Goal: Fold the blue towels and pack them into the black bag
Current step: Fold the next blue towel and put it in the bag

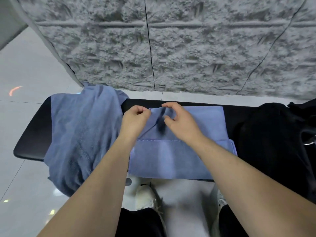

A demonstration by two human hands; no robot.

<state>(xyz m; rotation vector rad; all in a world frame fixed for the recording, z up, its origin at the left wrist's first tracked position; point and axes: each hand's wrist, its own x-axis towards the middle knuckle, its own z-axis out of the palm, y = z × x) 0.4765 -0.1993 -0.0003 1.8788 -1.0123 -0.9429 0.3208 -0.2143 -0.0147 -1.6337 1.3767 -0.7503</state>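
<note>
A partly folded blue towel [172, 156] lies on the middle of the black bench [32, 134]. My left hand [135, 120] pinches the towel's far left corner, which is lifted and creased. Just to its right, my right hand [179, 122] hovers over the same raised fold with its fingers curled; whether it holds the cloth I cannot tell. A second, unfolded blue towel [82, 134] drapes over the bench's left part and hangs down its front. The black bag [273, 137] sits at the bench's right end.
A grey textured wall panel [171, 45] stands close behind the bench. Pale floor tiles [25, 74] spread to the left. White shoes [147, 197] and dark trouser legs show below the bench's front edge.
</note>
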